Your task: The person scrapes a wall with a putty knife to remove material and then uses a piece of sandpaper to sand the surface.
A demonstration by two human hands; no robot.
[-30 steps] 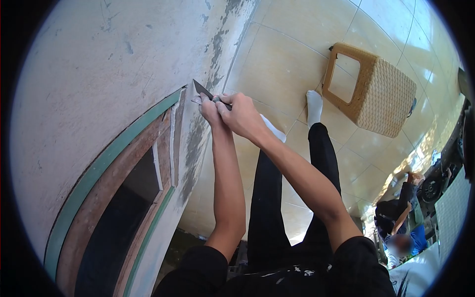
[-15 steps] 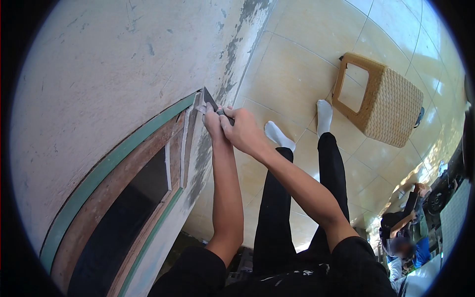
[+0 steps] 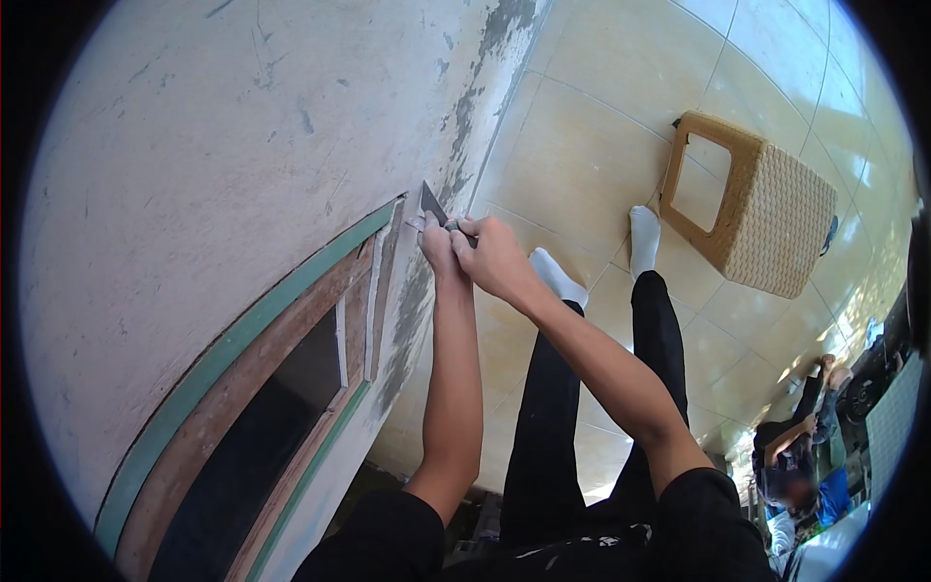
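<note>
My right hand (image 3: 493, 254) is closed around the dark handle of a putty knife (image 3: 433, 201). Its flat grey blade points up and to the left, in front of the wall near the upper corner of the window frame (image 3: 320, 281). Against the knife and the right fingers, my left hand (image 3: 443, 247) is closed, with whitish dust on its fingertips. A small pale flat piece juts out at the left fingers; what it is I cannot make out. The frame has a green outer edge, bare brownish wood and whitish strips.
The white wall (image 3: 223, 126) has peeling grey patches along its edge by the tiled floor (image 3: 582, 126). A woven stool (image 3: 776, 218) lies on its side beyond my feet in white socks. Another person (image 3: 790, 466) sits at lower right, near a motorcycle wheel.
Both hands and the putty knife have shifted slightly right, and the blade is a little farther from the window frame's corner. The whole view has also shifted a little.
</note>
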